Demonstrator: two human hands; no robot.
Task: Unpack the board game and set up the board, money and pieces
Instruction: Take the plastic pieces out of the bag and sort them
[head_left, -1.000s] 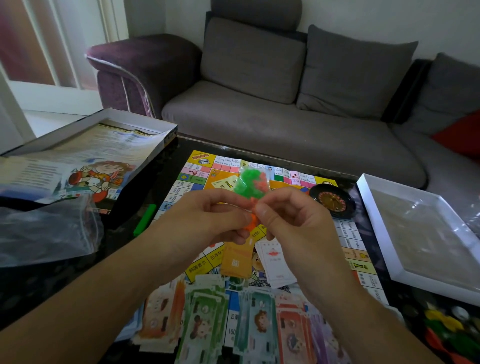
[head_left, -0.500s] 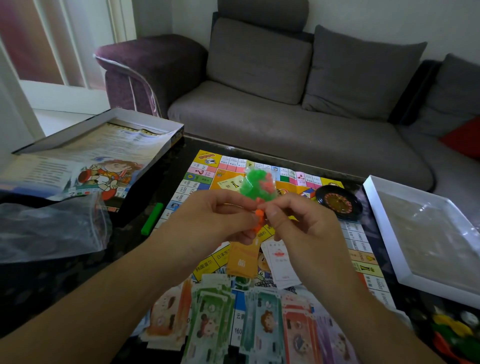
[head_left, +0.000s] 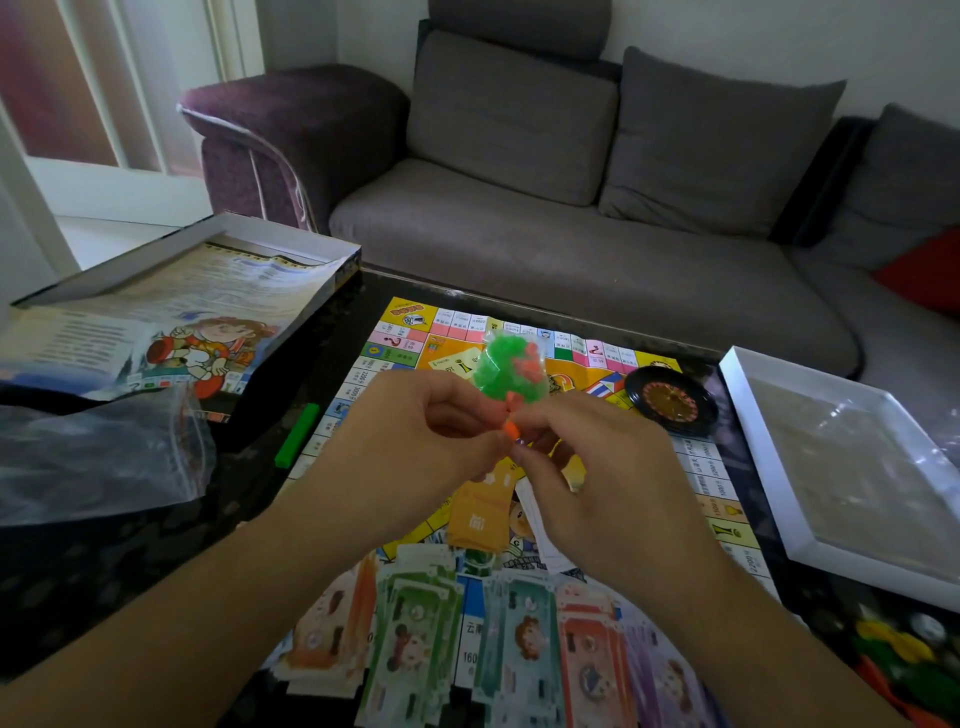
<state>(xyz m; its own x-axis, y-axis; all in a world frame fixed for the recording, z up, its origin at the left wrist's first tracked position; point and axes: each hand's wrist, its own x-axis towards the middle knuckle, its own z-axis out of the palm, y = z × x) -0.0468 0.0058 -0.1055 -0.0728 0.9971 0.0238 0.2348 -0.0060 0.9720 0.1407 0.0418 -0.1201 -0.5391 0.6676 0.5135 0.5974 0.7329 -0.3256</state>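
Above the colourful game board (head_left: 405, 332) I hold a small clear bag of green and orange plastic pieces (head_left: 506, 371). My left hand (head_left: 421, 441) and my right hand (head_left: 587, 467) both pinch the bag's lower end, fingertips almost meeting. Stacks of paper money (head_left: 467, 634) in orange, green, teal, red and purple lie along the board's near edge. An orange card pack (head_left: 475, 514) and white cards (head_left: 540, 525) sit under my hands. A black roulette wheel (head_left: 670, 400) rests on the board's far right.
The box lid with a rules sheet (head_left: 182, 306) lies at left, an empty clear bag (head_left: 98, 457) in front of it. A green stick (head_left: 297, 434) lies beside the board. A white box tray (head_left: 852, 462) stands at right; coloured pieces (head_left: 904, 654) lie near right. A grey sofa (head_left: 571, 218) stands behind.
Both hands have kept pinching the bag of pieces and shifted slightly; an orange piece shows lower between my fingertips. The view has tilted a little.
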